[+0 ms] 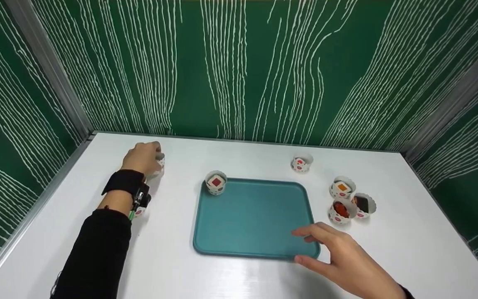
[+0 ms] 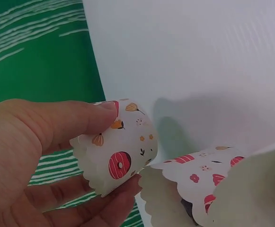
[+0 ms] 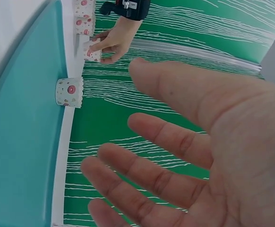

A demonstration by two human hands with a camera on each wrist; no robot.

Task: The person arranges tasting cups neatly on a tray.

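My left hand (image 1: 141, 158) grips a white paper baking cup (image 2: 132, 142) with a donut and flower print, thumb on one side and fingers on the other. Two more such cups (image 2: 201, 175) are close by it in the left wrist view; in the head view one cup (image 1: 139, 211) is mostly hidden under the wrist. My right hand (image 1: 342, 253) hovers over the front right corner of the teal tray (image 1: 255, 220), fingers spread apart and holding nothing. A cup (image 1: 216, 182) containing a white piece with a red square stands in the tray's back left corner.
Right of the tray stand three cups: one with an orange-squared piece (image 1: 342, 187), one with red contents (image 1: 340, 211) and one with a dark piece (image 1: 363, 205). Another cup (image 1: 301, 162) is behind the tray. Green panels (image 1: 189, 74) with white lines enclose the white table (image 1: 172, 245).
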